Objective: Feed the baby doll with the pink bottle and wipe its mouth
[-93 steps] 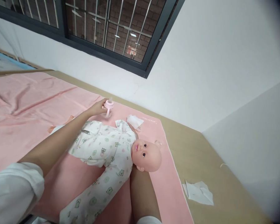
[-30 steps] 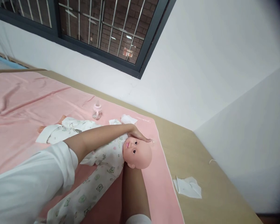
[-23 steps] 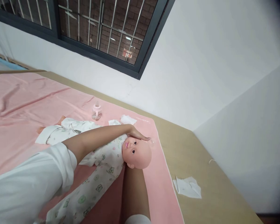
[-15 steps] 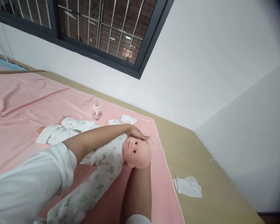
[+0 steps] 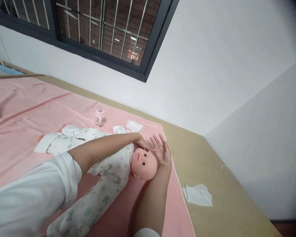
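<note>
A bald baby doll (image 5: 145, 166) in white pyjamas with green bear prints lies on its back on a pink sheet (image 5: 22, 108), head toward the right. My left arm crosses over its chest. My left hand (image 5: 141, 141) rests along the far side of the doll's head, fingers stretched out, their tips partly hidden by the head and my other hand. From the near side my right hand (image 5: 161, 152) comes up past the crown, palm up with fingers spread and nothing in it. That wrist and forearm lie beside the head; whether they touch it I cannot tell.
A pink-topped baby bottle (image 5: 100, 117) stands beyond the doll. A white tissue (image 5: 134, 126) lies close to its far shoulder. Another crumpled tissue (image 5: 197, 195) is on the tan surface (image 5: 187, 148) at the right. Behind are a white wall and a dark-framed window (image 5: 101, 59).
My right hand has come out from beneath the doll's head to the right, palm and fingers now showing. The head has shifted and turned slightly. My left hand stays at its far side.
</note>
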{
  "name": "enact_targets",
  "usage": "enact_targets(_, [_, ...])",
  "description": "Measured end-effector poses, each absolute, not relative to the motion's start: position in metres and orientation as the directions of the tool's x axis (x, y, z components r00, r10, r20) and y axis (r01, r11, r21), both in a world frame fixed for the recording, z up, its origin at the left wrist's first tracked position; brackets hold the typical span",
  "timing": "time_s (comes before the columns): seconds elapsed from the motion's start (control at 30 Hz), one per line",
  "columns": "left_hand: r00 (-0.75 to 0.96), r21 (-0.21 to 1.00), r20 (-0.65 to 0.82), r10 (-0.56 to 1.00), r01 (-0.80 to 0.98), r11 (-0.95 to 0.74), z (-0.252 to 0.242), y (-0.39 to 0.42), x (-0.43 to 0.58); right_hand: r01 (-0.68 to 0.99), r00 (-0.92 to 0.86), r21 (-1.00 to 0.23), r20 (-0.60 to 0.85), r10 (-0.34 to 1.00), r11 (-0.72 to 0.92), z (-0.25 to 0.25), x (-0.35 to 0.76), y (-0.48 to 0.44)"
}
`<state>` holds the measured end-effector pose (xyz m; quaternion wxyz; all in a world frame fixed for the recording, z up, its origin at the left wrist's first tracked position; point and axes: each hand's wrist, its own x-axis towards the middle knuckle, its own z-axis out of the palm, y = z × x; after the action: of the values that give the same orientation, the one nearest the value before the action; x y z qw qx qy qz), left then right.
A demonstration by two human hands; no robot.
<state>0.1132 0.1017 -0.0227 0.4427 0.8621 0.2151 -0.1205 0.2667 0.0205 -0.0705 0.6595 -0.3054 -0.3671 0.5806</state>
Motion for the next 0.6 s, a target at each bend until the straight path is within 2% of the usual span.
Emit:
enact_targets(0.1, [0.855,0.587,-0.34,0.392,0.518,-0.622,-0.013,0.111,0.109,-0.558,0.053,-0.822,0.103,0.993,0.115,-0.074,0.267,0.023])
enact_targets(0.2, [0.802,0.442,-0.131,0.582,0.573,-0.69,-0.003,0.124,0.096,-0.573,0.058,-0.813,0.085,0.995,0.103,-0.079,0.27,0.026])
enact_targets(0.3, [0.735,0.318,0.032,0.677,0.635,-0.704,0.0,0.139,0.08,-0.571,0.054,-0.817,0.065,0.996,0.085,-0.084,0.272,0.029])
enact_targets(0.4, [0.716,0.252,0.05,0.697,0.666,-0.702,-0.003,0.151,0.065,-0.555,0.041,-0.83,0.036,0.999,0.053,-0.086,0.27,0.03])
enact_targets(0.6, [0.719,0.207,-0.008,0.695,0.682,-0.702,-0.007,0.157,0.051,-0.53,0.035,-0.848,-0.003,0.999,0.016,-0.085,0.263,0.029])
